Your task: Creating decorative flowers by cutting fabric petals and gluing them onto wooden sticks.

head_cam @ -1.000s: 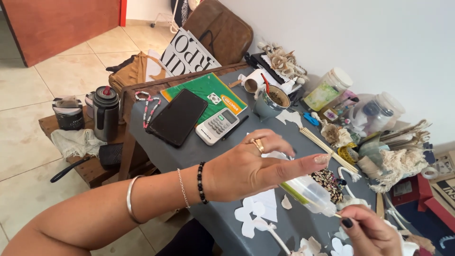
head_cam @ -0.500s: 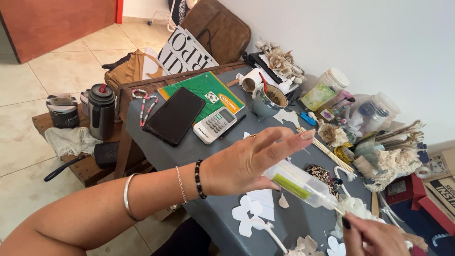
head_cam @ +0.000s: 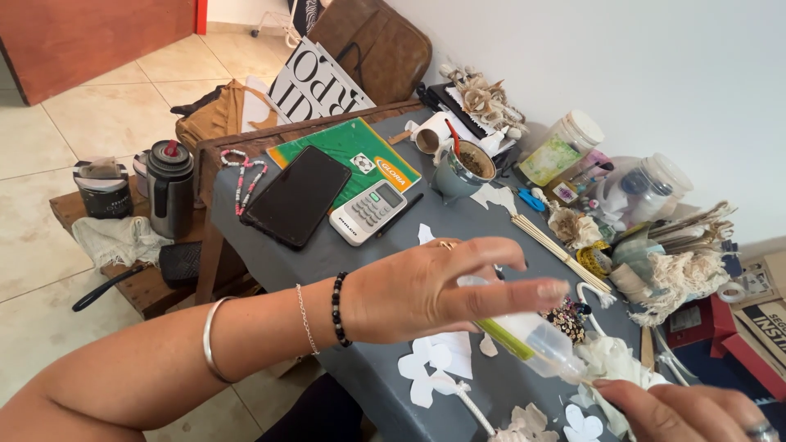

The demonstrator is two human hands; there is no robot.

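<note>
My left hand (head_cam: 434,290) reaches across the grey table (head_cam: 344,254) and grips a clear glue bottle (head_cam: 524,337) with a green label. The bottle's nozzle points down to the right. The nozzle meets a crumpled white paper flower (head_cam: 616,362), which my right hand (head_cam: 684,409) pinches at the bottom right corner. Flat white flower cutouts (head_cam: 426,372) lie on the table under my left wrist.
A black phone (head_cam: 296,196), a green notebook (head_cam: 360,151) and a white keypad device (head_cam: 368,213) lie at the table's far left. A grey cup (head_cam: 463,172), wooden sticks (head_cam: 557,241), jars (head_cam: 573,139) and craft clutter line the wall side. A thermos (head_cam: 170,188) stands on a low bench.
My left hand's fingers lifted off the bottle, then closed over it again. My right hand shifted slightly right with the flower.
</note>
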